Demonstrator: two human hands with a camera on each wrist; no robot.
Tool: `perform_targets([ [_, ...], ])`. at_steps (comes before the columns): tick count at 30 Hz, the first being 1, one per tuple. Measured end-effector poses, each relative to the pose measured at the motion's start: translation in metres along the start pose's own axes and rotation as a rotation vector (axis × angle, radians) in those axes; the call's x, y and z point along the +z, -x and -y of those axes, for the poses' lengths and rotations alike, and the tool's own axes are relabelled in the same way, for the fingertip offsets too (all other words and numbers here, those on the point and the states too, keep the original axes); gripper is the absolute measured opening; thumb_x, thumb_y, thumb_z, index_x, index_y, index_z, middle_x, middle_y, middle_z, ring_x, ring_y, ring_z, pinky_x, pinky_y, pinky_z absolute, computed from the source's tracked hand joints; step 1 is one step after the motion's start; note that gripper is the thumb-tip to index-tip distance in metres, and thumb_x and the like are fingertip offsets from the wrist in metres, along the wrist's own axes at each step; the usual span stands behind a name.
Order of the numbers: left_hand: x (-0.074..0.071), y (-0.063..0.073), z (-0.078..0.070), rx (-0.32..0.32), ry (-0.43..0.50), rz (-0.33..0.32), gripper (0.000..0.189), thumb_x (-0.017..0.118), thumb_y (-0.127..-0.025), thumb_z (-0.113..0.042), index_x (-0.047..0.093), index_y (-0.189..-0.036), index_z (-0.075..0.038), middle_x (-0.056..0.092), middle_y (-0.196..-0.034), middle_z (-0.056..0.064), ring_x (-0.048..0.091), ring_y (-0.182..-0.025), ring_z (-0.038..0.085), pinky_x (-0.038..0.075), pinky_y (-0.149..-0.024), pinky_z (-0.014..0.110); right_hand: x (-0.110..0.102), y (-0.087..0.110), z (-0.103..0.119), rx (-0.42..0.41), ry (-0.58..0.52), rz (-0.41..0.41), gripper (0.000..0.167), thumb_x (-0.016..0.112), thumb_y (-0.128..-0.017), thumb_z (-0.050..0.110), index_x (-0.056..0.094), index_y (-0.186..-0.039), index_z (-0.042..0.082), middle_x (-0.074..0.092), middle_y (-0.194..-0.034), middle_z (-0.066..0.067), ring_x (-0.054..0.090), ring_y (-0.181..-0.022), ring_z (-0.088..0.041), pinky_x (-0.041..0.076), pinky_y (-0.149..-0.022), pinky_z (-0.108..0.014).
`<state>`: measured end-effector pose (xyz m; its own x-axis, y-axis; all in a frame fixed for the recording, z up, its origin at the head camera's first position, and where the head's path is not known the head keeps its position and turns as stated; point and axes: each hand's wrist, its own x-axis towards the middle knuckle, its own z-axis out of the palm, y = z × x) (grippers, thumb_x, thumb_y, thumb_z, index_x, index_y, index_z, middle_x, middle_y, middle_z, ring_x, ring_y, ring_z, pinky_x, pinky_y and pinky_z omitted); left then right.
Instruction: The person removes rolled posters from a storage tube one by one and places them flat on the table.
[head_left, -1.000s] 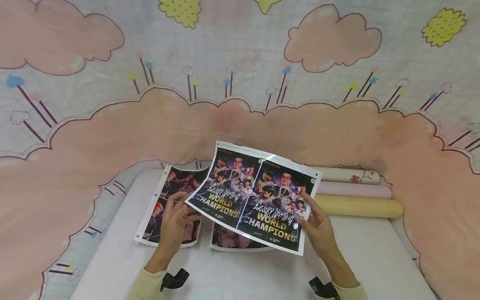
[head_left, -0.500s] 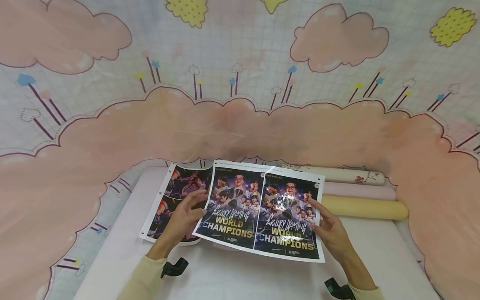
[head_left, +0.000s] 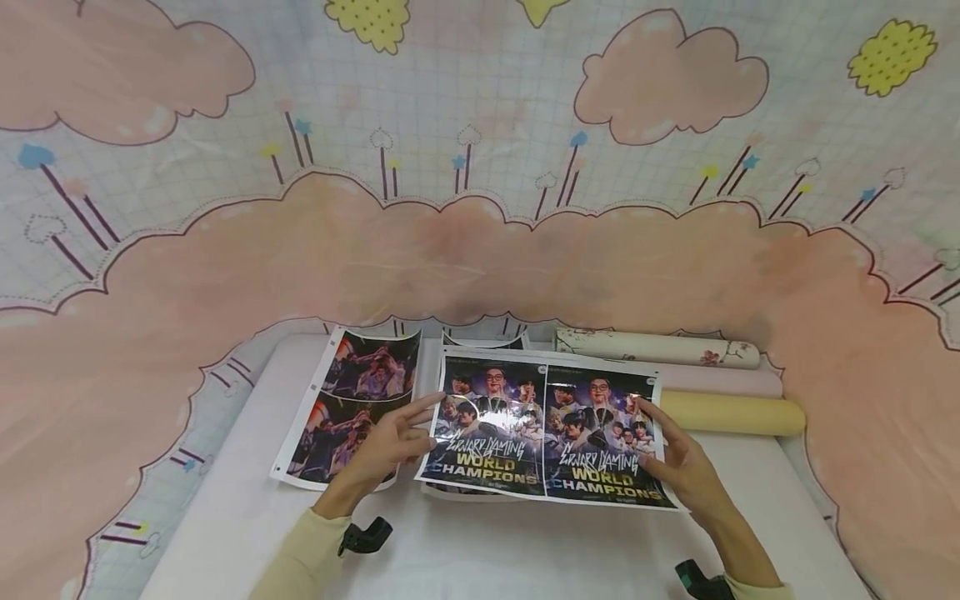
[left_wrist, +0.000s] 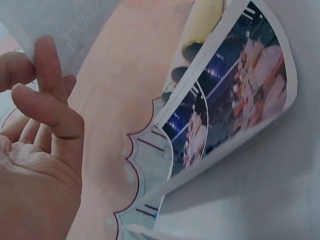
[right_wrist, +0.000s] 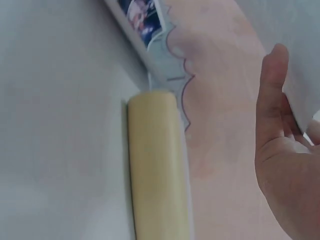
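Note:
A glossy printed poster sheet (head_left: 547,429) with two matching panels reading "World Champions" is held up and tilted above the table. My left hand (head_left: 390,442) grips its left edge between the fingers. On the opposite side my right hand (head_left: 686,467) pinches the right edge. The left wrist view has the left hand (left_wrist: 45,120) against the pale back of the sheet. In the right wrist view the right hand (right_wrist: 285,135) has the sheet's edge between thumb and fingers. Behind it lies another printed sheet (head_left: 483,342), mostly hidden.
A photo print (head_left: 360,400) with curled edges lies at left on the white table (head_left: 570,554). Rolls lie at the back right: a flowered one (head_left: 660,348), a pink one (head_left: 720,381) and a yellow one (head_left: 738,414). A cloud-patterned cloth (head_left: 480,258) rises behind.
Both hands have moved the poster sheet rightward and lowered its top edge, levelling it. The photo print at left and part of the sheet behind are now more visible.

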<state>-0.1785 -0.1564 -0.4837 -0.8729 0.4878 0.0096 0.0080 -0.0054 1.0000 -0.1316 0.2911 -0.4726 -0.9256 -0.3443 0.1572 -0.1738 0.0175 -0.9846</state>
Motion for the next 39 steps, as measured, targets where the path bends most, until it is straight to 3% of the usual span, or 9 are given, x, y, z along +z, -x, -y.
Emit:
perform_targets([
  [3, 0.009, -0.003, -0.003, 0.011, -0.012, 0.000, 0.072, 0.062, -0.089, 0.000, 0.030, -0.154, -0.006, 0.024, -0.155, 0.035, 0.043, -0.056, 0.005, 0.040, -0.050, 0.021, -0.008, 0.004, 0.001, 0.038, 0.066, -0.027, 0.079, 0.058, -0.093, -0.007, 0.016, -0.158, 0.010, 0.025, -0.154, 0.009, 0.052, -0.123, 0.005, 0.055, -0.088, -0.020],
  [10, 0.026, -0.011, -0.005, 0.018, -0.062, 0.011, 0.075, 0.063, -0.090, -0.002, 0.028, -0.155, -0.010, 0.032, -0.149, 0.039, 0.046, -0.060, 0.001, 0.044, -0.059, 0.020, -0.026, 0.009, 0.001, 0.167, 0.360, -0.116, 0.086, 0.071, -0.089, 0.008, 0.020, -0.158, 0.018, 0.023, -0.150, -0.028, 0.054, -0.100, 0.008, 0.056, -0.070, -0.022],
  [14, 0.039, -0.019, -0.001, 0.009, -0.106, 0.021, 0.082, 0.064, -0.089, -0.001, 0.021, -0.158, -0.016, 0.033, -0.149, 0.036, 0.052, -0.063, 0.003, 0.050, -0.062, 0.021, -0.039, 0.013, -0.002, 0.227, 0.513, -0.129, 0.090, 0.075, -0.087, 0.015, 0.018, -0.158, 0.021, 0.027, -0.148, -0.029, 0.054, -0.093, 0.001, 0.053, -0.065, -0.025],
  [18, 0.056, -0.028, 0.003, 0.007, -0.206, 0.031, 0.089, 0.065, -0.089, -0.001, 0.012, -0.159, -0.017, 0.030, -0.155, 0.027, 0.054, -0.062, 0.005, 0.048, -0.056, 0.020, -0.051, 0.019, -0.004, 0.260, 0.660, -0.117, 0.094, 0.076, -0.086, 0.020, 0.015, -0.159, 0.022, 0.033, -0.146, -0.030, 0.059, -0.102, -0.015, 0.054, -0.071, -0.026],
  [24, 0.078, -0.035, 0.004, -0.009, -0.275, 0.022, 0.091, 0.067, -0.087, -0.002, 0.012, -0.159, -0.018, 0.043, -0.144, 0.027, 0.057, -0.059, 0.017, 0.047, -0.051, 0.020, -0.061, 0.024, -0.011, 0.281, 0.736, -0.087, 0.096, 0.076, -0.086, 0.022, 0.014, -0.158, 0.016, 0.035, -0.142, -0.037, 0.061, -0.107, -0.044, 0.057, -0.074, -0.042],
  [30, 0.094, -0.041, 0.008, 0.016, -0.244, -0.002, 0.095, 0.068, -0.088, -0.004, 0.012, -0.156, -0.037, 0.040, -0.149, 0.027, 0.062, -0.064, 0.015, 0.045, -0.045, 0.019, -0.072, 0.031, -0.016, 0.316, 0.815, -0.089, 0.097, 0.076, -0.085, 0.027, 0.014, -0.158, 0.012, 0.039, -0.140, -0.039, 0.063, -0.103, -0.044, 0.055, -0.070, -0.046],
  [34, 0.102, -0.044, 0.015, 0.018, -0.298, 0.033, 0.084, 0.069, -0.089, -0.008, 0.023, -0.155, -0.033, 0.067, -0.105, 0.028, 0.054, -0.054, 0.010, 0.042, -0.046, 0.019, -0.077, 0.035, -0.014, 0.325, 0.842, -0.082, 0.097, 0.077, -0.084, 0.025, 0.015, -0.157, 0.008, 0.041, -0.137, -0.040, 0.065, -0.097, -0.039, 0.052, -0.066, -0.042],
  [37, 0.110, -0.047, 0.018, 0.021, -0.338, 0.065, 0.080, 0.069, -0.089, -0.009, 0.027, -0.155, -0.025, 0.063, -0.067, 0.016, 0.051, -0.051, 0.007, 0.044, -0.049, 0.019, -0.083, 0.038, -0.012, 0.327, 0.869, -0.071, 0.099, 0.078, -0.083, 0.024, 0.015, -0.157, 0.006, 0.041, -0.136, -0.041, 0.065, -0.095, -0.038, 0.053, -0.065, -0.044],
  [39, 0.115, -0.050, 0.019, 0.027, -0.353, 0.077, 0.079, 0.069, -0.088, -0.008, 0.029, -0.155, -0.020, 0.063, -0.066, 0.007, 0.054, -0.055, 0.006, 0.047, -0.052, 0.020, -0.088, 0.040, -0.010, 0.327, 0.881, -0.063, 0.100, 0.078, -0.082, 0.022, 0.015, -0.157, 0.004, 0.040, -0.135, -0.042, 0.065, -0.094, -0.038, 0.053, -0.065, -0.044],
])
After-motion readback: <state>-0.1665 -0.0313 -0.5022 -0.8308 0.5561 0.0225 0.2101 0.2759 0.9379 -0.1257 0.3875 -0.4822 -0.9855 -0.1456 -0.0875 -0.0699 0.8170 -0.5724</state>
